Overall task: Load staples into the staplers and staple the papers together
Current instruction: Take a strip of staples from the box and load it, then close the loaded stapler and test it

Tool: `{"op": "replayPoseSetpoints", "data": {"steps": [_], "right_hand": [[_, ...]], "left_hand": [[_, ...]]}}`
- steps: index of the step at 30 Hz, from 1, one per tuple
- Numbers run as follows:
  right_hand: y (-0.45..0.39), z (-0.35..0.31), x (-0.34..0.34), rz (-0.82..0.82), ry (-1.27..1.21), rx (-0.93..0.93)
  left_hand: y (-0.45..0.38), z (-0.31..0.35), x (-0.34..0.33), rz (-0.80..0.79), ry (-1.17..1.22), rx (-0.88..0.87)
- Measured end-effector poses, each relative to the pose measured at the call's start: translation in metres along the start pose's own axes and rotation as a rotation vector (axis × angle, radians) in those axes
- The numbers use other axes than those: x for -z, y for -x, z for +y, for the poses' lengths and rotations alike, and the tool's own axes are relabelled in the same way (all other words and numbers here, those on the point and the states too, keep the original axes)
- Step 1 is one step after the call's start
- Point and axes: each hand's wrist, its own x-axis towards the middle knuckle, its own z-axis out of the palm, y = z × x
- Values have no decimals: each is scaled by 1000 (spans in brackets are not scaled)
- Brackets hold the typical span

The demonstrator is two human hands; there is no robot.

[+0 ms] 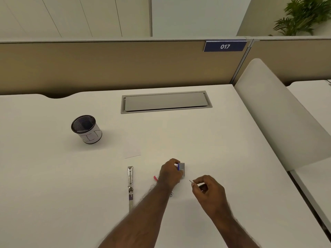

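Metal staple strip (thin) pinched, right hand.

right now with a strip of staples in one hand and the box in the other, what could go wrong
1. The right hand pinches a thin staple strip only at its end; it could snap or drop.
2. The left hand holds the small staple box above the desk; tipping it may spill staples.
3. The left forearm crosses close to the opened stapler and could knock it.
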Motion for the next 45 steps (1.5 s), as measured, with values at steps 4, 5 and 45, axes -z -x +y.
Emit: {"op": "replayPoseSetpoints", "data": {"steps": [4,5,45], "right_hand": [[-1,1,2,-19,19,-6],[-1,1,2,-20,19,-10],[-30,-95,-133,-635,128,219]], "left_hand": [[-5,-5,-9,43,-49,-11],[-7,-6,-11,56,-68,-25],[68,-88,168,-63,524,14]]}}
